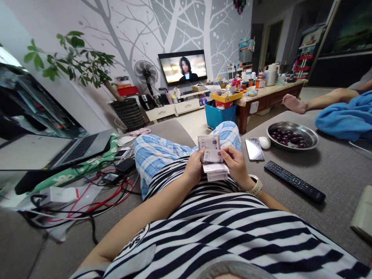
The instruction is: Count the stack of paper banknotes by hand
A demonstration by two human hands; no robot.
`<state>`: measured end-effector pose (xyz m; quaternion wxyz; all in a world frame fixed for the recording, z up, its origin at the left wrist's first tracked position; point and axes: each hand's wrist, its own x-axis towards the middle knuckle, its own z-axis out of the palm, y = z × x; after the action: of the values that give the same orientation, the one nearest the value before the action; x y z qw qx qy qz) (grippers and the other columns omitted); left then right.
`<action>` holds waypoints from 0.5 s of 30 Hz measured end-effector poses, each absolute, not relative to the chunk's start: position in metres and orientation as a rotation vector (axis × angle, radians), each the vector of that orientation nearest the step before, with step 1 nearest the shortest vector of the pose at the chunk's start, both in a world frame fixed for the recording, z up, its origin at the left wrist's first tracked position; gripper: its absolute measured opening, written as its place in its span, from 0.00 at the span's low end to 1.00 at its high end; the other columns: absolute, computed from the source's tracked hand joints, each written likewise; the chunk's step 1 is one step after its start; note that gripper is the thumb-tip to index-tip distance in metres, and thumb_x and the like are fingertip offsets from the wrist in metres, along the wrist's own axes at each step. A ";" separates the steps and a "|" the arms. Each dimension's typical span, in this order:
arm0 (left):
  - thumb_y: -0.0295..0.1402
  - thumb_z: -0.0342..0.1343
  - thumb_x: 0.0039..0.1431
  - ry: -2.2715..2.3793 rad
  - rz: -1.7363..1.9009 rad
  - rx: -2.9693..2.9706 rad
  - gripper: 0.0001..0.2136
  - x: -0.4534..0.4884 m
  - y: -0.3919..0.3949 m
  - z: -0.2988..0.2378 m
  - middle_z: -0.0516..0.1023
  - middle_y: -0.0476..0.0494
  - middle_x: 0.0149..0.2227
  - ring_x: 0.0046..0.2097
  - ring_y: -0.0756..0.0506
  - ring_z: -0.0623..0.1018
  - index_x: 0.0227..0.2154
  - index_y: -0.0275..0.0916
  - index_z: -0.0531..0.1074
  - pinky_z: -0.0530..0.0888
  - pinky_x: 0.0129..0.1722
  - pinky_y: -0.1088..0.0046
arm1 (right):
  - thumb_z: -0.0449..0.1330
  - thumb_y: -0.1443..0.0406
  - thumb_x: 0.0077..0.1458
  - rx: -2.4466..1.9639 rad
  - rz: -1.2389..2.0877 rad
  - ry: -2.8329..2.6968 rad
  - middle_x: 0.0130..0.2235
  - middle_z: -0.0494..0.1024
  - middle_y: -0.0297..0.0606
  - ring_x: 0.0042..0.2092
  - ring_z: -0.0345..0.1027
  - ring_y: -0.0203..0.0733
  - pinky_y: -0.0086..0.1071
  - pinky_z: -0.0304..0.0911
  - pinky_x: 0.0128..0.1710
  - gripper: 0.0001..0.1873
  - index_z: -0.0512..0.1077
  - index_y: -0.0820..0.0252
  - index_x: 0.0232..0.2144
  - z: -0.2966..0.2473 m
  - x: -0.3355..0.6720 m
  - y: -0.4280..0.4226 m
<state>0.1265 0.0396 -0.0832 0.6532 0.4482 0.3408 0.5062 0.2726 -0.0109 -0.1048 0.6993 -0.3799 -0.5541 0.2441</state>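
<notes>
Above my lap, a stack of purple-and-white banknotes (213,155) is held between both hands, with some notes folded over toward me. My left hand (194,166) is closed around the left edge of the stack, its thumb on top. With thumb and fingers, my right hand (235,162) pinches the right edge of the upper notes. A pale watch (255,185) is on my right wrist. To the right of that hand lie a phone (255,149), a white mouse (264,142) and a black remote control (294,181).
A metal bowl of dark round fruit (314,144) rests on the grey sofa, near another person's bare foot (293,104) and a blue cloth (345,116). On the left are a laptop (58,151) and tangled cables (116,190). Ahead stand a blue bin (221,117) and a cluttered table (270,91).
</notes>
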 end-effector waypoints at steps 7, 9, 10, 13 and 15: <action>0.40 0.67 0.53 0.760 1.140 1.014 0.11 0.127 0.039 -0.083 0.81 0.45 0.26 0.32 0.43 0.78 0.28 0.37 0.79 0.77 0.40 0.65 | 0.61 0.52 0.64 -0.822 0.571 -1.226 0.25 0.67 0.30 0.27 0.57 0.36 0.32 0.53 0.28 0.18 0.73 0.58 0.28 -0.107 0.273 -0.010; 0.40 0.68 0.52 0.756 1.147 1.014 0.11 0.127 0.039 -0.082 0.81 0.45 0.26 0.32 0.43 0.79 0.29 0.37 0.79 0.77 0.40 0.65 | 0.61 0.51 0.64 -0.821 0.572 -1.223 0.25 0.67 0.30 0.27 0.57 0.36 0.32 0.53 0.28 0.18 0.73 0.58 0.28 -0.107 0.272 -0.010; 0.40 0.68 0.52 0.755 1.148 1.012 0.11 0.127 0.038 -0.081 0.81 0.45 0.26 0.32 0.42 0.79 0.29 0.37 0.79 0.77 0.40 0.65 | 0.61 0.51 0.63 -0.821 0.570 -1.223 0.25 0.67 0.30 0.27 0.57 0.36 0.32 0.53 0.28 0.19 0.73 0.58 0.28 -0.106 0.272 -0.011; 0.41 0.69 0.51 0.754 1.143 0.994 0.12 0.127 0.038 -0.080 0.82 0.44 0.27 0.35 0.40 0.81 0.28 0.37 0.78 0.78 0.42 0.63 | 0.61 0.50 0.63 -0.822 0.561 -1.224 0.24 0.67 0.30 0.27 0.56 0.36 0.32 0.52 0.28 0.20 0.72 0.57 0.27 -0.105 0.272 -0.012; 0.41 0.70 0.50 0.760 1.138 0.980 0.13 0.127 0.039 -0.080 0.83 0.43 0.28 0.37 0.39 0.82 0.29 0.36 0.78 0.78 0.43 0.62 | 0.61 0.49 0.63 -0.824 0.556 -1.226 0.24 0.66 0.30 0.27 0.56 0.36 0.32 0.52 0.28 0.21 0.72 0.57 0.26 -0.104 0.271 -0.012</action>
<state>0.1272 0.0386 -0.0800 0.6663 0.4341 0.3367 0.5043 0.2715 -0.0124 -0.1043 0.7045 -0.3705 -0.5512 0.2503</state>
